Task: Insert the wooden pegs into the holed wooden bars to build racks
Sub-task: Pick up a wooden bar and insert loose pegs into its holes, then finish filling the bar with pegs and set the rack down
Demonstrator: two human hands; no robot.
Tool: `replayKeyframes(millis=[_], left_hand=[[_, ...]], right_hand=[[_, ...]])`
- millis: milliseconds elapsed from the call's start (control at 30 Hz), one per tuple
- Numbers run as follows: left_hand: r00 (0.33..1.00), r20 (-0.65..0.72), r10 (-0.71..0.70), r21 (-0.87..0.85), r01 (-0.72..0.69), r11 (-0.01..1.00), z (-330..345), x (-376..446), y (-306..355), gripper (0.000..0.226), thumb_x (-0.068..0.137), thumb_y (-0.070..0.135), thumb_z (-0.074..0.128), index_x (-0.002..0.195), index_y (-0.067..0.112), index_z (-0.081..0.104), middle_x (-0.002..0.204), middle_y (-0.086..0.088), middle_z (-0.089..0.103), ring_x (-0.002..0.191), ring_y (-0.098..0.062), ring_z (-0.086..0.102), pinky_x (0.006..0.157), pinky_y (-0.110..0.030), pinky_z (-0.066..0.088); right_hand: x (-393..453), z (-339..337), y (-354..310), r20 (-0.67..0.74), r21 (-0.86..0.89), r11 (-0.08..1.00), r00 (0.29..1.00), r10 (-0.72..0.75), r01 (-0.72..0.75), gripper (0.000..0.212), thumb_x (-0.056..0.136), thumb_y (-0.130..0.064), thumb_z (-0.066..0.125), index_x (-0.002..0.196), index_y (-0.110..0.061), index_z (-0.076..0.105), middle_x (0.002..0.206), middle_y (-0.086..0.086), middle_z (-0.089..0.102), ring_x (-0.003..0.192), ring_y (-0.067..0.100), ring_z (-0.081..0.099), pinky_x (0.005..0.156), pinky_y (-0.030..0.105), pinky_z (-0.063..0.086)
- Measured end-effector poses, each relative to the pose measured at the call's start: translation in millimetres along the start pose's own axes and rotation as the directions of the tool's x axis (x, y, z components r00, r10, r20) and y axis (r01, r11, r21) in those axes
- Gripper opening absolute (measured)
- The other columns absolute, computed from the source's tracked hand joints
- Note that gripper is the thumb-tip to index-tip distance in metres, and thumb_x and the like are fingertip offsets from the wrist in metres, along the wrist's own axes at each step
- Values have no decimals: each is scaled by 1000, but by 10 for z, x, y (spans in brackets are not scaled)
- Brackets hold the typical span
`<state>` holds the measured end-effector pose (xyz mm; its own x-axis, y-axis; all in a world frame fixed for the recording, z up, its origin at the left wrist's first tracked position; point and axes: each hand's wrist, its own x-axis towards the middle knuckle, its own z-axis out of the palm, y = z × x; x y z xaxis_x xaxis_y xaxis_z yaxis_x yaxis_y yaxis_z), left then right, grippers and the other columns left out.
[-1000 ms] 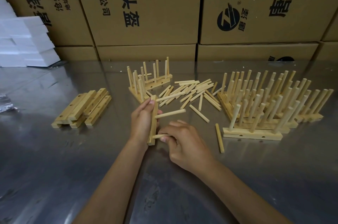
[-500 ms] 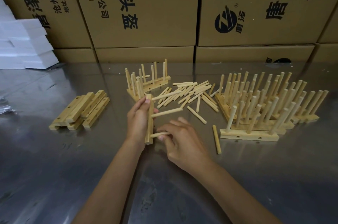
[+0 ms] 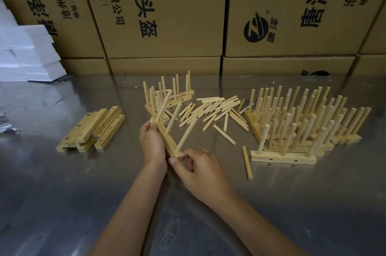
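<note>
Left hand: your left hand grips the holed bar along its length, tilted above the steel table.
Right hand: your right hand pinches the bar's near end.
Pegs: three pegs stand in that bar (all leaning).
Loose pegs: the pile lies just beyond.
Finished racks: the racks stand right.

Foam blocks cut off left; bar's underside hidden — left hand covering
</note>
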<state>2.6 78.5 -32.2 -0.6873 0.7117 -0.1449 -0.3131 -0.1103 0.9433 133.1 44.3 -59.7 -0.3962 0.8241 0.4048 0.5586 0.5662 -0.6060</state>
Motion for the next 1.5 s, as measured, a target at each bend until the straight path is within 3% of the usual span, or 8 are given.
replayKeyframes(millis=[67,300,500,667,867,1100,1267,1500], left_hand=[[999,-37,-13,26,13,1000,-36,47,34,28,103,16,37,124,12,55,117,-21,66,101,-33,64,95,-45,52],[982,-190,23,137,3,991,-345,350,115,35,96,8,35,116,7,64,114,-17,67,69,-17,66,66,-33,55],[975,-176,137,302,-79,950,-414,436,117,54,96,5,37,149,12,42,143,-14,52,123,-30,56,107,-42,44],[909,-47,415,865,-170,471,-520,474,98,49,94,11,50,142,2,46,150,-22,40,143,-37,29,119,-49,19],[928,-6,374,993,-38,109,-510,482,111,51,93,30,54,137,6,48,149,-21,37,141,-36,27,118,-50,14],[927,-70,368,987,10,162,-561,462,157,46,95,36,57,126,1,57,138,-23,46,130,-39,37,103,-48,32],[952,-90,293,955,-1,298,-621,475,182,42,92,36,62,110,-2,66,119,-25,60,115,-42,52,99,-50,44],[976,-24,216,859,-91,504,-532,329,247,32,87,27,65,112,8,62,112,-19,61,107,-39,57,92,-46,47]], right_hand=[[46,34,-6,-39,-66,998,999,-19,16,28,90,-54,52,74,-31,50,60,-16,39,69,8,47,61,30,36],[484,241,-156,68,-255,963,995,-68,83,25,94,-43,51,99,-21,62,92,3,68,90,26,60,69,34,39],[1080,522,-191,216,-402,911,976,-6,94,35,100,-41,43,121,-17,57,109,12,67,104,33,61,71,36,32],[1333,704,-105,99,-418,908,992,82,-33,34,98,-43,43,109,-15,60,105,10,67,102,30,62,71,34,31],[1300,764,-40,-4,-356,931,997,81,-77,40,98,-54,45,100,-16,57,94,7,68,93,28,64,68,33,31],[988,555,-16,68,-80,991,991,117,-111,27,96,-40,54,82,-17,48,78,2,63,78,23,61,65,33,44],[565,343,65,11,-12,994,994,112,-112,14,94,-24,53,81,-17,54,64,-7,51,59,9,47,51,24,27],[169,61,-61,35,-168,985,998,53,-47,6,93,-23,49,89,-21,53,95,-6,50,92,11,46,78,27,41]])
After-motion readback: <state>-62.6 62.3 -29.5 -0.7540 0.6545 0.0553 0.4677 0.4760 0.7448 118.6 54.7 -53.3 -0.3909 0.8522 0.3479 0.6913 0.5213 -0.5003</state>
